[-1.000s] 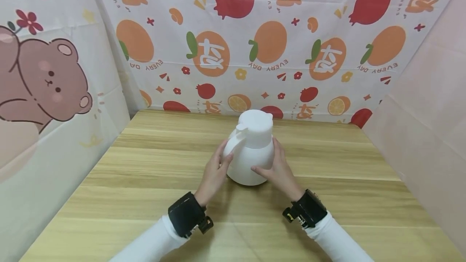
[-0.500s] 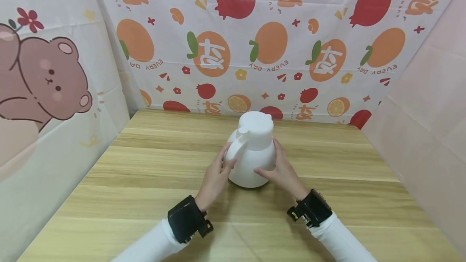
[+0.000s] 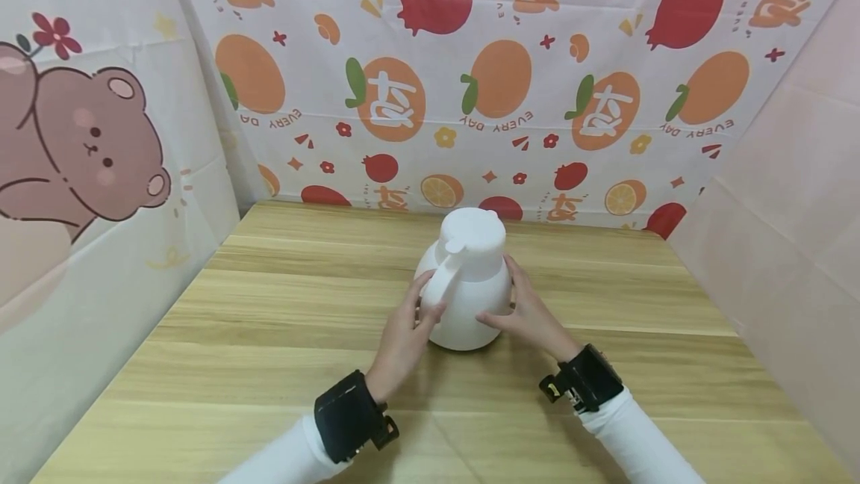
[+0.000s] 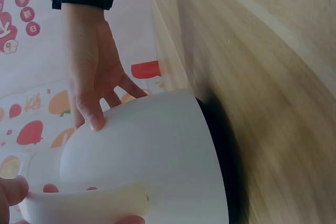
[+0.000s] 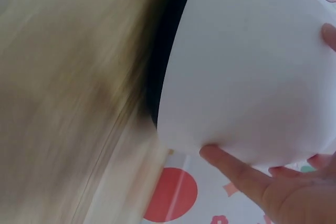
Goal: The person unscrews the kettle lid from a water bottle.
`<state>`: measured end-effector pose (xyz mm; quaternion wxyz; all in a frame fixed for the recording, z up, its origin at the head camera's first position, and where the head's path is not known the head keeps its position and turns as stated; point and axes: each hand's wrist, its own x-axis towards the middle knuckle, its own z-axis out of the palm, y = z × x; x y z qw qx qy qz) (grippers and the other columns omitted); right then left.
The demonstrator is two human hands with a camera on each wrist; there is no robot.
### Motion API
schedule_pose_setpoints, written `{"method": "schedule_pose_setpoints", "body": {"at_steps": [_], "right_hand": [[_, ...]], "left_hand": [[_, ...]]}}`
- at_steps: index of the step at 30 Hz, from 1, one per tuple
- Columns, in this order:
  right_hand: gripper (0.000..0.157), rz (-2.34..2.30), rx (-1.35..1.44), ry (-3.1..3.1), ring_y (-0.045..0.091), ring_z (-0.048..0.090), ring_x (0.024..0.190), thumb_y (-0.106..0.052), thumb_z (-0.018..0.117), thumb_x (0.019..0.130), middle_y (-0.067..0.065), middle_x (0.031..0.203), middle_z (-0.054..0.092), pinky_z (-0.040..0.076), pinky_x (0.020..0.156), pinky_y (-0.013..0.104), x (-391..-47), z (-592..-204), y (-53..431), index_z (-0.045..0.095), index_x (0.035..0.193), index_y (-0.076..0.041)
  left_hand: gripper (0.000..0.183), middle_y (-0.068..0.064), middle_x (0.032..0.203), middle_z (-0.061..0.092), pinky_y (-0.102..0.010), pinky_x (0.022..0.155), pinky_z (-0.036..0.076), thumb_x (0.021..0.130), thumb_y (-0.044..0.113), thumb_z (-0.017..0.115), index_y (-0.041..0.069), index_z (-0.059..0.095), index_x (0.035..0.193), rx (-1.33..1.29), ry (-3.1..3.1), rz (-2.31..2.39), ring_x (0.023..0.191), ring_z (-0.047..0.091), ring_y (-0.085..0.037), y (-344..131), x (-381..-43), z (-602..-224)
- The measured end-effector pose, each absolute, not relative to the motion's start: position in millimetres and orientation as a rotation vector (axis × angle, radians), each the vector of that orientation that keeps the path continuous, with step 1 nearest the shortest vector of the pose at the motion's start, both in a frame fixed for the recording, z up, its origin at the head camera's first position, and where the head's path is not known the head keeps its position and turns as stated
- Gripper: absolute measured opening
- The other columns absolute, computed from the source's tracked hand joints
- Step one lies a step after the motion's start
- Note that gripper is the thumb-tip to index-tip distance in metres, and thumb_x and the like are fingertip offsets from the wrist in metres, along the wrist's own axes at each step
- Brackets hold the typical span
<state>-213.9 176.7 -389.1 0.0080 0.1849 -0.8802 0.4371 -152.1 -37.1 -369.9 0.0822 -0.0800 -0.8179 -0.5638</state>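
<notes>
The left hand [image 3: 405,333] grasps the handle [image 3: 442,282] of a white jug [image 3: 475,293], and the right hand [image 3: 531,320] grips its rounded body from the right. The jug is roughly upright over the wooden counter [image 3: 269,364], seemingly resting there, though blur leaves base contact unsure. A fruit-print cloth [image 3: 443,88] hangs behind.

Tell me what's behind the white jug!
Behind the white lidded jug, past the wooden tabletop, is a fruit-print cloth. In the head view, the jug hides the tabletop straight behind it and a little cloth.
</notes>
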Motion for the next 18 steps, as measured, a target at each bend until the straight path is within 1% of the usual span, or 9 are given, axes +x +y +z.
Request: {"method": "schedule_pose_setpoints", "body": {"at_steps": [4,6,8,12,18], "right_hand": [[0.11,1.417,0.628,-2.758,0.045,0.027,0.138,-0.033,0.078,0.074,0.024,0.157,0.012,0.043,0.098,0.064,-216,-389,181,0.004,0.152,-0.011],[0.11,1.437,0.646,-2.768,0.045,0.026,0.138,-0.032,0.078,0.074,0.024,0.157,0.011,0.043,0.099,0.064,-216,-388,183,0.003,0.152,-0.012],[0.111,1.45,0.658,-2.778,0.044,0.026,0.138,-0.031,0.078,0.074,0.023,0.158,0.011,0.042,0.1,0.064,-218,-389,185,0.002,0.152,-0.012],[0.111,1.475,0.674,-2.798,0.045,0.023,0.14,-0.03,0.079,0.073,0.022,0.159,0.01,0.041,0.101,0.064,-221,-390,190,0.002,0.152,-0.014],[0.108,1.486,0.753,-2.79,0.048,0.022,0.139,-0.027,0.078,0.075,0.024,0.158,0.012,0.042,0.1,0.064,-225,-390,195,0.004,0.152,-0.013]], "left_hand": [[0.05,-0.021,0.094,0.067,-0.032,0.067,0.049,0.093,0.022,0.057,0.015,0.042,0.14,-0.253,-2.444,-1.679,0.08,0.063,-0.024,-35,-150,-370],[0.051,-0.02,0.089,0.066,-0.03,0.065,0.047,0.092,0.022,0.058,0.014,0.042,0.14,-0.261,-2.447,-1.688,0.079,0.062,-0.024,-34,-148,-370],[0.051,-0.019,0.089,0.067,-0.03,0.065,0.046,0.092,0.023,0.058,0.015,0.042,0.14,-0.264,-2.452,-1.703,0.079,0.063,-0.024,-32,-146,-370],[0.054,-0.019,0.095,0.068,-0.031,0.067,0.047,0.092,0.028,0.058,0.016,0.039,0.142,-0.265,-2.481,-1.72,0.082,0.063,-0.022,-30,-142,-369],[0.055,-0.02,0.098,0.068,-0.034,0.068,0.05,0.093,0.032,0.056,0.017,0.038,0.143,-0.273,-2.503,-1.708,0.085,0.066,-0.024,-26,-139,-369]]}}
